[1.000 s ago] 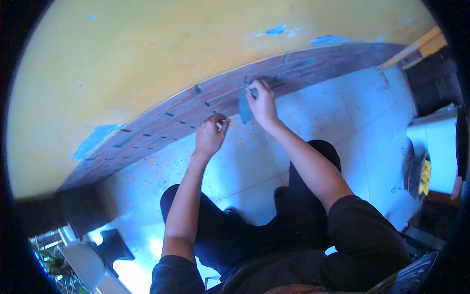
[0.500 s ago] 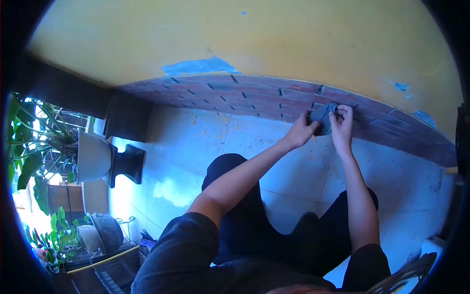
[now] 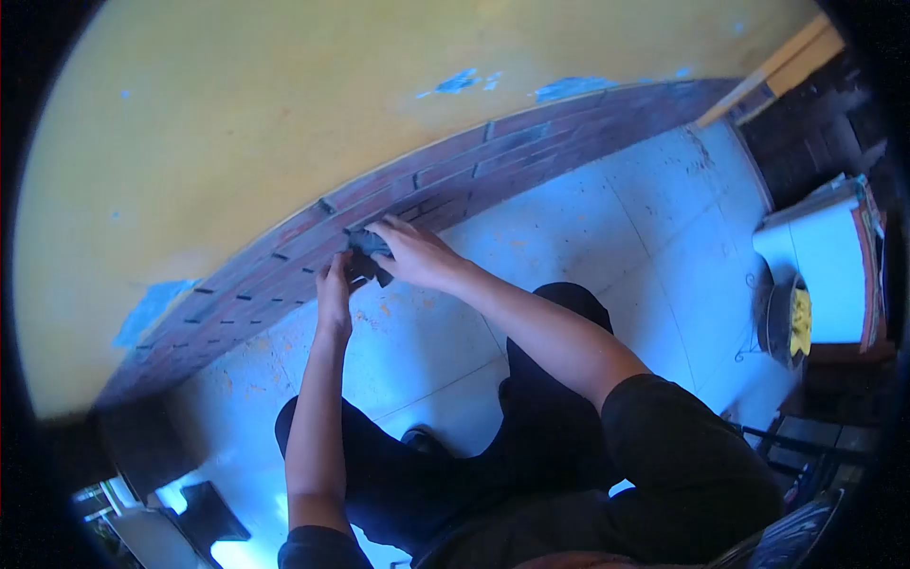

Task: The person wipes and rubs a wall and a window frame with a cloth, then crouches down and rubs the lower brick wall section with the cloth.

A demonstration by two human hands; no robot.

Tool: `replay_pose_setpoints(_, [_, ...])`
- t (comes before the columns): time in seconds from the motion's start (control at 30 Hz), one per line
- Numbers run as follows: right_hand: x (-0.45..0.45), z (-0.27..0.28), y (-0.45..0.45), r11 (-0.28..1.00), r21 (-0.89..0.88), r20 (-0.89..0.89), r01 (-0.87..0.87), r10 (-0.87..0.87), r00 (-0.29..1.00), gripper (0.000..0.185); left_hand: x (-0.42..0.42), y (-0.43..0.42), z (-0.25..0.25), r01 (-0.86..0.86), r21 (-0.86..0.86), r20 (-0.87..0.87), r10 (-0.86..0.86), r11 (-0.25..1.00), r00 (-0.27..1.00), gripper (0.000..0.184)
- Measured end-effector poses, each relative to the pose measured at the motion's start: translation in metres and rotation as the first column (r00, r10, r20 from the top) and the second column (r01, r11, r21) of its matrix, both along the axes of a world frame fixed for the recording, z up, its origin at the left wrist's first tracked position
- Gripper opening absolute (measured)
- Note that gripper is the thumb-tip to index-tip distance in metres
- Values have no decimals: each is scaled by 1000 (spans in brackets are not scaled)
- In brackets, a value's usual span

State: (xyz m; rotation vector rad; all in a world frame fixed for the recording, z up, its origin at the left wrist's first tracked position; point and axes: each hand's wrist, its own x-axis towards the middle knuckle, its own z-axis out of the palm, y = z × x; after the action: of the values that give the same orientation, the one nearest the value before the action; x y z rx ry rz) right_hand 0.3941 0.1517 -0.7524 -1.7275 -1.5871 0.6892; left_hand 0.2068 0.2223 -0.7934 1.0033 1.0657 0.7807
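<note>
A dark grey crumpled piece (image 3: 366, 248), which looks like cloth, is held between both hands in front of the brick-patterned strip (image 3: 512, 147) at the foot of the wall. My left hand (image 3: 335, 292) has its fingers and thumb closed on the lower left side of the piece. From the right, my right hand (image 3: 417, 254) bends its fingers over the upper right side. Part of the piece is hidden by the fingers. Whether it touches the bricks I cannot tell.
Above the bricks rises a yellow wall (image 3: 284, 114) with peeled bluish patches (image 3: 156, 308). Pale floor tiles (image 3: 597, 223) carry scattered flakes. At right stand a white box-like piece (image 3: 825, 266) and a round dark pot (image 3: 782, 322). A pedestal planter's base (image 3: 210, 512) shows lower left.
The view has swung to the right, bringing in the corner post and white box-like piece. My hands now appear further left, still holding the grey cloth, which is more crumpled.
</note>
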Motion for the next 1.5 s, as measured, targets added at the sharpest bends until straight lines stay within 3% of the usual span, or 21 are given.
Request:
replay_pose_setpoints(0.07, [26, -3, -1, 983, -147, -47, 106, -114, 992, 48, 1, 1, 3, 36, 352, -287, 71, 935, 955, 32])
replay_pose_setpoints(0.13, [63, -5, -5, 852, -272, -30, 447, -472, 881, 47, -10, -2, 32, 146, 764, -466, 380, 628, 799, 36])
replay_pose_setpoints(0.17, [89, -39, -1, 786, -133, -158, 604, -618, 770, 43, -14, -3, 43, 252, 877, -457, 547, 409, 702, 40])
replay_pose_setpoints(0.23, [132, -65, 7, 506, 48, -451, 861, -758, 470, 42, -19, 4, 45, 195, 966, -258, 656, 168, 710, 58])
replay_pose_setpoints(0.27, [147, -51, 5, 359, 11, -590, 933, -751, 296, 32, -18, 8, 46, 157, 987, -142, 695, 42, 704, 68])
replay_pose_setpoints(0.33, [169, -27, 3, 121, 74, -708, 990, -692, 138, 28, -12, 12, 54, 203, 979, -156, 746, 28, 647, 82])
replay_pose_setpoints(0.4, [178, -15, 8, 126, 171, -689, 977, -693, 210, 28, -8, 20, 44, 281, 959, -208, 758, 34, 618, 103])
replay_pose_setpoints(0.47, [185, -26, 18, 135, 265, -658, 955, -698, 282, 30, -4, 29, 29, 323, 943, -267, 758, 78, 596, 108])
replay_pose_setpoints(0.57, [151, -63, 26, 265, 181, -530, 947, -785, 321, 32, -12, 45, 6, 399, 910, -328, 785, 113, 526, 120])
replay_pose_setpoints(0.63, [126, -105, 42, 334, -2, -538, 942, -795, 281, 33, -12, 50, 0, 410, 907, -314, 801, 95, 510, 123])
replay_pose_setpoints(0.67, [121, -112, 48, 361, -254, -664, 897, -740, 110, 36, -13, 51, -4, 422, 901, -320, 808, 99, 495, 124])
replay_pose_setpoints(0.77, [125, -76, 63, 33, -37, -776, 999, -631, -8, 38, -12, 56, -8, 447, 888, -327, 828, 104, 456, 130])
replay_pose_setpoints(0.8, [140, -77, 60, 49, -79, -757, 996, -653, -28, 38, -10, 56, -8, 449, 887, -327, 832, 107, 448, 132])
replay_pose_setpoints(0.9, [150, -31, 42, 59, 36, -712, 998, -699, 67, 37, -11, 56, -8, 462, 878, -345, 833, 123, 433, 138])
replay_pose_setpoints(0.97, [143, -21, 36, 156, 218, -683, 963, -681, 265, 37, -9, 57, -9, 465, 876, -349, 831, 126, 433, 140])
replay_pose_setpoints(1.03, [111, -6, 27, 275, 331, -562, 902, -711, 423, 38, -9, 59, -11, 460, 879, -341, 838, 124, 425, 142])
replay_pose_setpoints(1.17, [59, -20, 17, 638, 566, -207, 522, -503, 839, 39, -5, 59, -12, 424, 900, -306, 839, 101, 449, 140])
replay_pose_setpoints(1.33, [99, -5, 21, 444, 610, -254, 657, -675, 692, 34, 1, 58, -10, 377, 923, -261, 840, 73, 476, 135])
replay_pose_setpoints(1.37, [108, -10, 20, 463, 659, -117, 593, -715, 689, 35, 0, 58, -10, 395, 915, -277, 841, 83, 465, 136])
replay_pose_setpoints(1.43, [92, -12, 20, 494, 711, -50, 500, -673, 738, 36, -3, 56, -10, 427, 898, -308, 840, 103, 446, 137])
replay_pose_setpoints(1.5, [69, -18, 17, 644, 697, 91, 315, -516, 852, 37, -3, 52, -10, 427, 894, -338, 834, 138, 437, 133])
